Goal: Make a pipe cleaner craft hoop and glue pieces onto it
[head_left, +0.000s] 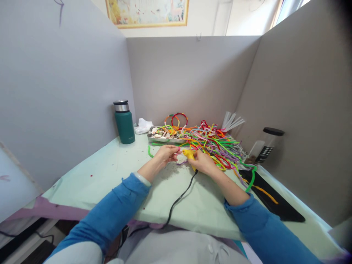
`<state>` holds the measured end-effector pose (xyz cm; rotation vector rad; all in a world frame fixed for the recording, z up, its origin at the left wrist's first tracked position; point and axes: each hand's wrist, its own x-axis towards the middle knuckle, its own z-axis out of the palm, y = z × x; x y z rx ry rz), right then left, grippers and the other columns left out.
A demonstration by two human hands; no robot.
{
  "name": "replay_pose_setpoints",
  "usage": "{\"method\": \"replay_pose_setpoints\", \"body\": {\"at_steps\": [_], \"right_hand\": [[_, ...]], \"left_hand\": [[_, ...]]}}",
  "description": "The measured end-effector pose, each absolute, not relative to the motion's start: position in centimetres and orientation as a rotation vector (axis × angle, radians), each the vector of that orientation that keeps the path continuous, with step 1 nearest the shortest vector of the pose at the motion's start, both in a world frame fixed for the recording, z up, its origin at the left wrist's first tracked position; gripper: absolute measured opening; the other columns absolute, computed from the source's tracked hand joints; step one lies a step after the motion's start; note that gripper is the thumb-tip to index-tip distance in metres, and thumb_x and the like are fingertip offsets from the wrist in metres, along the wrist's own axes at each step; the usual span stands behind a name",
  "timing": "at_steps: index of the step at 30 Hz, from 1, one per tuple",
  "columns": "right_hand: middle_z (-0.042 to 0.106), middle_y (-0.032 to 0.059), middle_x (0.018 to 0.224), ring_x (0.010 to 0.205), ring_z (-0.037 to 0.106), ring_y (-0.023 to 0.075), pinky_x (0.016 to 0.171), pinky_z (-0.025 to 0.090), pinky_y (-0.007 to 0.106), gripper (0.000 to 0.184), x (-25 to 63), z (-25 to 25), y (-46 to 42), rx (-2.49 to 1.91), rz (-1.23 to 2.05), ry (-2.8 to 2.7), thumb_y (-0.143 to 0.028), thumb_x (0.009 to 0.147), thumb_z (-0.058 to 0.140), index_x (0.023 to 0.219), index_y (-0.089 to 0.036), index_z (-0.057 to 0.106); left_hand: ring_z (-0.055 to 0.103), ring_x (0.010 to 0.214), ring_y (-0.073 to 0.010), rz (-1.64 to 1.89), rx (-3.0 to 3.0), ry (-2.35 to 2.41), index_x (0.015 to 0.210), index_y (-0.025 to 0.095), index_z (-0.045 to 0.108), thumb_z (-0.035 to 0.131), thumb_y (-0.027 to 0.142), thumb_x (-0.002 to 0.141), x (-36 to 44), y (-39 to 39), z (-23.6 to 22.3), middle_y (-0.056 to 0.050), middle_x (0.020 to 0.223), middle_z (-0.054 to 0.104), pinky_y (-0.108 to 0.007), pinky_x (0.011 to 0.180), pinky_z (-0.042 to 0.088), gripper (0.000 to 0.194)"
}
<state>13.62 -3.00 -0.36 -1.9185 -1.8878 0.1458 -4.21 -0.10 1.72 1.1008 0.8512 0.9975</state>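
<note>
In the head view my right hand (204,161) is wrapped round a yellow glue gun (189,154), whose nozzle points left. A black cord (180,198) runs from the gun's base down over the table's front edge. Just left of the nozzle, my left hand (166,153) pinches a small pink piece (179,150), too small to make out clearly. Behind both hands lies a big tangled heap of colourful pipe cleaners (217,141). A short green pipe cleaner (150,151) rests beyond my left hand.
A metal tray (166,140) of shell-like pieces stands at the back, with pipe cleaner rings (180,114) behind. A green bottle (125,123) is at left, near crumpled tissue (143,125). White sticks (231,122), a clear bottle (268,145) and a black slab (277,200) are at right.
</note>
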Motion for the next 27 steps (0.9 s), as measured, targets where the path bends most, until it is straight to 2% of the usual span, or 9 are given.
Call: {"method": "replay_pose_setpoints", "body": {"at_steps": [4,7,10,13,17,22,24,27], "right_hand": [[0.064,0.0046,0.073,0.066,0.059,0.0184,0.055,0.039,0.025,0.039,13.8,-0.1,-2.4,-1.69,0.392,-1.547,-0.041,0.068,0.058,0.098,-0.016,0.056],[0.058,-0.0003,0.065,0.056,0.055,0.0142,0.051,0.042,0.024,0.039,13.4,0.6,-2.6,-1.306,0.675,-1.249,-0.037,0.068,0.058,0.101,-0.017,0.053],[0.053,-0.0027,0.062,0.052,0.05,0.0111,0.049,0.045,0.024,0.023,13.0,1.5,-3.1,-0.976,0.965,-1.072,-0.029,0.065,0.06,0.084,-0.019,0.053],[0.048,-0.0033,0.057,0.049,0.046,0.009,0.046,0.044,0.022,0.014,12.9,2.0,-3.7,-0.915,1.141,-1.006,-0.022,0.061,0.06,0.069,-0.018,0.049],[0.043,-0.0035,0.051,0.043,0.039,0.0091,0.04,0.034,0.022,0.013,13.0,1.8,-4.1,-1.168,1.03,-1.167,-0.029,0.066,0.056,0.064,-0.019,0.048],[0.054,0.0009,0.058,0.059,0.049,0.0139,0.053,0.035,0.023,0.011,13.6,1.3,-3.6,-1.582,0.366,-1.568,-0.028,0.063,0.059,0.067,-0.017,0.056],[0.054,0.0007,0.06,0.058,0.049,0.0135,0.053,0.036,0.023,0.017,13.8,1.5,-3.6,-1.521,0.386,-1.599,-0.032,0.066,0.057,0.075,-0.017,0.059],[0.047,-0.0034,0.053,0.045,0.042,0.0101,0.043,0.034,0.021,0.029,13.8,2.1,-4.3,-1.292,0.715,-1.581,-0.038,0.071,0.054,0.089,-0.016,0.058]], "left_hand": [[0.045,0.038,-0.0032,0.997,1.074,0.834,0.077,0.01,0.058,0.063,0.013,0.072,-4.2,-0.1,1.8,-0.006,0.075,0.066,-0.022,0.045,0.047,0.008],[0.044,0.038,-0.0023,1.025,1.07,0.854,0.077,0.009,0.059,0.064,0.011,0.07,-4.2,-0.2,2.0,-0.006,0.075,0.066,-0.02,0.045,0.045,0.008],[0.044,0.039,-0.002,1.043,1.072,0.882,0.077,0.01,0.06,0.068,0.01,0.065,-4.2,-0.3,2.2,-0.005,0.072,0.065,-0.019,0.045,0.043,0.014],[0.044,0.039,-0.002,1.057,1.081,0.901,0.078,0.01,0.06,0.07,0.011,0.063,-4.2,-0.3,2.2,-0.005,0.071,0.065,-0.02,0.045,0.043,0.018],[0.044,0.038,-0.002,1.072,1.1,0.917,0.08,0.01,0.062,0.069,0.013,0.064,-4.3,0.0,1.9,-0.006,0.074,0.066,-0.021,0.045,0.044,0.018],[0.045,0.039,-0.0024,1.091,1.119,0.947,0.083,0.01,0.063,0.07,0.016,0.065,-4.5,0.7,1.2,-0.005,0.075,0.066,-0.021,0.045,0.045,0.02],[0.044,0.039,-0.0023,1.096,1.132,0.958,0.082,0.011,0.062,0.071,0.017,0.064,-4.6,0.8,1.2,-0.005,0.075,0.066,-0.02,0.044,0.045,0.021],[0.044,0.038,-0.0021,1.096,1.147,0.966,0.08,0.01,0.062,0.071,0.018,0.065,-4.6,0.6,1.4,-0.005,0.077,0.067,-0.02,0.044,0.045,0.02]]}}
